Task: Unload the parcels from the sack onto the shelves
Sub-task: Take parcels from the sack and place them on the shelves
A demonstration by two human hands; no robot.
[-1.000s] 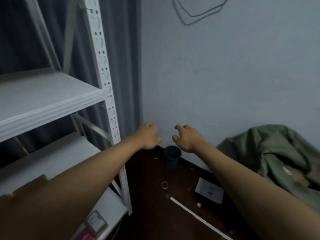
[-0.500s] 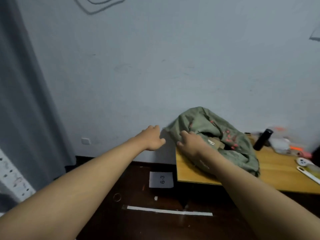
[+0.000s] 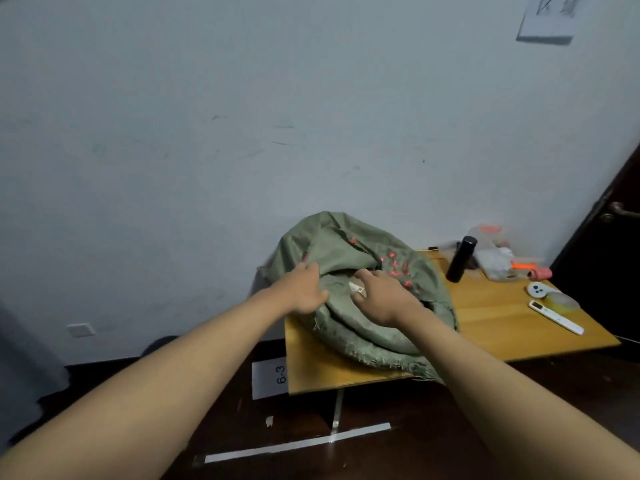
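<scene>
Two hands at sack [image 3: 360,271], frame centre: left hand [image 3: 304,289] grips rim, right hand [image 3: 381,299] spread, fingers empty. Step: opening mouth. Next, you reach parcel label [image 3: 356,288].

Pale wall [image 3: 242,133] (scuffed), dark floor [image 3: 398,455].

The sack [image 3: 349,271] under my fingers is coarse woven green cloth, matt, its hem fraying into loose threads. It lies on a smooth wooden tabletop [image 3: 502,320] with a soft sheen. The black bottle [image 3: 460,259] looks like matt metal, perhaps plastic. A paper floor label [image 3: 270,377] lies on the dark glossy floor [image 3: 398,455].
</scene>
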